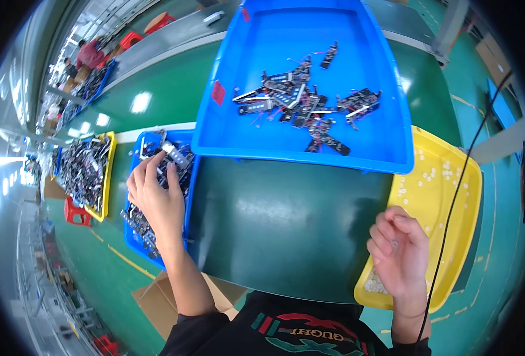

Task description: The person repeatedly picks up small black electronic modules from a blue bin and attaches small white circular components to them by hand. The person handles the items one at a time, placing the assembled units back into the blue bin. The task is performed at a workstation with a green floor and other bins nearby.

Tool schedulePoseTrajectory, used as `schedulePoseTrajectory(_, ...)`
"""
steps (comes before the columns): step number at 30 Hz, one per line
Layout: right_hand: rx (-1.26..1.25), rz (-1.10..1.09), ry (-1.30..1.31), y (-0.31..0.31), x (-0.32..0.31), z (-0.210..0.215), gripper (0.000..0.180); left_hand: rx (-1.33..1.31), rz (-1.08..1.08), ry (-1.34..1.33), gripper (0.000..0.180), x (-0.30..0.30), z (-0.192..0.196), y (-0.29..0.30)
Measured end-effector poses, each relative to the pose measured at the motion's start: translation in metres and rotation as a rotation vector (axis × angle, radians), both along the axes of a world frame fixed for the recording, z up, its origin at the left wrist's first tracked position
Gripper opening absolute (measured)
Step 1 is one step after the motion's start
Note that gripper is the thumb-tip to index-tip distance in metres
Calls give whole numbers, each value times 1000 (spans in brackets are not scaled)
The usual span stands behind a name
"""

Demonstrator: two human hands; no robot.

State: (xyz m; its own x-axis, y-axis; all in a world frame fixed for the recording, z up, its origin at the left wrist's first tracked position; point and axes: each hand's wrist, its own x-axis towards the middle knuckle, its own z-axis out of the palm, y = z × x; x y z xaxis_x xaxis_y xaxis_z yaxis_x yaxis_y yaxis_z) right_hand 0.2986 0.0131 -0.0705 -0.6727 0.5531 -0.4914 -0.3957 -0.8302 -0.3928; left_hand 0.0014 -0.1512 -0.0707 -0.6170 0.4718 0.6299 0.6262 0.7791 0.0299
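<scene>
My left hand reaches over a blue bin heaped with small electronic modules. Its thumb and fingers close around one grey-white module at the top of the heap. Over the left side of a yellow tray, my right hand is turned palm up with the fingers curled in. A small whitish piece shows in its palm, partly covered by the fingers. Small white pieces lie piled in the tray's near corner, and others are scattered farther back.
A large blue tray with a cluster of black modules stands at the far middle of the green table. A black cable hangs across the right. Far left is another yellow bin; a cardboard box sits below.
</scene>
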Motion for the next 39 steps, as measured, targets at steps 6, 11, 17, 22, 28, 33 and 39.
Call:
schedulePoseTrajectory(6,61,34,-37,2,2,-6,45,49,-610,-205,15,28,18,79)
schedulePoseTrajectory(11,81,35,-16,5,2,4,34,-187,-589,-387,25,10,9,134)
schedulePoseTrajectory(17,54,96,-2,13,9,-6,36,-327,-575,-402,44,-22,-15,150)
schedulePoseTrajectory(22,-71,72,192,14,12,-11,39,-329,-543,-378,34,-22,-19,154)
schedulePoseTrajectory(28,57,68,156,11,8,-11,38,-199,-589,-428,31,-20,-6,148)
schedulePoseTrajectory(33,80,161,105,12,9,-6,40,-36,-566,-517,29,-13,15,138)
schedulePoseTrajectory(39,69,198,110,12,15,-16,39,568,-839,-1180,31,30,33,123)
